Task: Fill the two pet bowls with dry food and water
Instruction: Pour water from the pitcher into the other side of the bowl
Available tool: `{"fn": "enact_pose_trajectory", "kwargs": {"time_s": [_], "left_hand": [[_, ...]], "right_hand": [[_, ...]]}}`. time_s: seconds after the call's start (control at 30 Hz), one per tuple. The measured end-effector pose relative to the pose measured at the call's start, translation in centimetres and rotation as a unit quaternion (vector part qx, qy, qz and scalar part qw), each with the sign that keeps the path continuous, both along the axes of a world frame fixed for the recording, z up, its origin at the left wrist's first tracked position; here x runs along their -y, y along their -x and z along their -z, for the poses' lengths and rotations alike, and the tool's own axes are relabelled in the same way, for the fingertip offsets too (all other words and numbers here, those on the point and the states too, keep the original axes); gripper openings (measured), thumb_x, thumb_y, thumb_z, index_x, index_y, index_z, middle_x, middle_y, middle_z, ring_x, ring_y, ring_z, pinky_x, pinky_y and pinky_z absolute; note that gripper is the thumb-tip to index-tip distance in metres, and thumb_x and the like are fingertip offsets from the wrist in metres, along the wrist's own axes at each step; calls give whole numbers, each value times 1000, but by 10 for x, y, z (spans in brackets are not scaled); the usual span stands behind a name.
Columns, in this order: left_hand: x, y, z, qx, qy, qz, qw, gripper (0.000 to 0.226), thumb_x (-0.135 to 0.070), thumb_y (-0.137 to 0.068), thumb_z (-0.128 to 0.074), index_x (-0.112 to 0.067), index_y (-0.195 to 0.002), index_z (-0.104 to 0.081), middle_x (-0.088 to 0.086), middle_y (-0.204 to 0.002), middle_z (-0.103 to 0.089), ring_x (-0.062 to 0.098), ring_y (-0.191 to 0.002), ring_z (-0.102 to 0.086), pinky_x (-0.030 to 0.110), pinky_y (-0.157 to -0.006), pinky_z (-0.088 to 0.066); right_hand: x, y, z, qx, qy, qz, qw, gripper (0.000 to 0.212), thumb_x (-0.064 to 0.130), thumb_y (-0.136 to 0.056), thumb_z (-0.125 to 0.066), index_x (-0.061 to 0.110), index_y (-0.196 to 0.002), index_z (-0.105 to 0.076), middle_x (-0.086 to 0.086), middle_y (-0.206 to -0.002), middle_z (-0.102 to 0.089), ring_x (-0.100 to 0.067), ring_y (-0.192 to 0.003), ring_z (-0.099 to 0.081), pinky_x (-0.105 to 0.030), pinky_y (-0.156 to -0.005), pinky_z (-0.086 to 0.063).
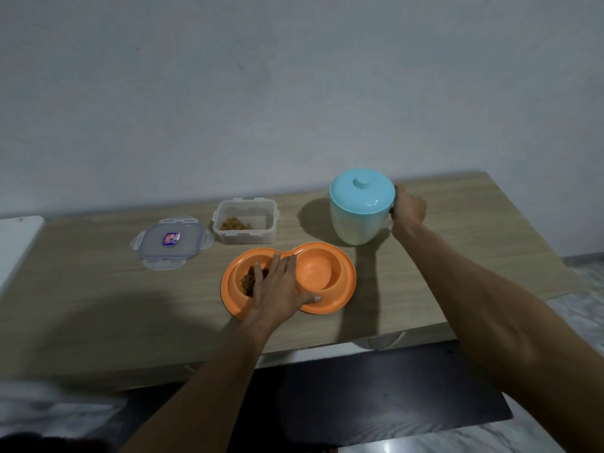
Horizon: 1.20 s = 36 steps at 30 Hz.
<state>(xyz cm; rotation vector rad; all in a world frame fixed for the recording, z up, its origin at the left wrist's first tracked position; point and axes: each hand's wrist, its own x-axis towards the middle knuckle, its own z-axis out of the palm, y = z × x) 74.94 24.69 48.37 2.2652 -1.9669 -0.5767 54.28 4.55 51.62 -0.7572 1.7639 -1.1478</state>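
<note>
Left hand (277,289) lies flat, fingers straight, on the glossy orange plastic double bowl (341,289) on the wood-grain table (98,289). Crumbly brown kibble (248,280) fills its left basin. Behind the bowl to the right, the right hand (408,209) wraps tight round the side of the smooth pale jug (358,223). Behind it to the left stands the clear square tub (245,235), with its clip lid (171,243) alongside.

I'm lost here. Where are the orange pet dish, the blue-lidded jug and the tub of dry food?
orange pet dish (348,282): head view, on its right rim.
blue-lidded jug (354,225): head view, on its pale side wall.
tub of dry food (243,237): head view, on its clear front wall.
</note>
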Motion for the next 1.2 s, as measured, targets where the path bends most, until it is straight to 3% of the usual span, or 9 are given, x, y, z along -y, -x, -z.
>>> {"fn": "enact_pose_trajectory", "kwargs": {"time_s": [0.13, 0.23, 0.37, 0.53, 1.2], "left_hand": [[-1, 1, -2, -9, -1, -4, 1000, 106, -70, -76, -61, -16, -155, -15, 2, -162, -21, 23, -152, -3, 58, -118, 1], [-1, 3, -4, -16, -5, -12, 1000, 107, -68, -76, -63, -16, -156, -15, 2, -162, -20, 22, -152, -2, 57, -119, 3], [-2, 2, -3, -19, 3, -10, 1000, 107, -68, -76, -64, -15, -155, -16, 3, -162, -22, 23, -152, -3, 59, -119, 1], [-2, 2, 0, -24, 8, -13, 1000, 107, -68, -75, -65, -15, -155, -17, 3, -161, -24, 23, -152, -4, 59, -118, 2], [0, 2, 2, -11, 6, -12, 1000, 107, -68, -75, -65, -15, -155, -17, 3, -162, -23, 23, -152, -3, 61, -118, 3]], "right_hand": [[-13, -6, -25, -23, 25, -11, 999, 22, 23, -67, -64, 12, -54, -50, 2, -56, -50, -20, -60, -46, -33, -60, -40], [-22, -7, -42, -59, 56, -32, 996, 31, 16, -73, -62, 13, -50, -41, 3, -52, -39, -15, -53, -33, -29, -53, -32], [-30, -3, -54, -111, 93, -71, 987, 33, 18, -70, -58, 16, -47, -35, 1, -51, -30, -19, -59, -30, -30, -53, -29], [-40, 1, -60, -157, 134, -106, 973, 38, 15, -72, -56, 17, -46, -29, 1, -49, -22, -17, -52, -22, -28, -53, -28], [-64, -2, -66, -313, 198, -162, 914, 41, 15, -73, -55, 14, -43, -27, -1, -45, -17, -17, -47, -15, -29, -48, -26]]}}
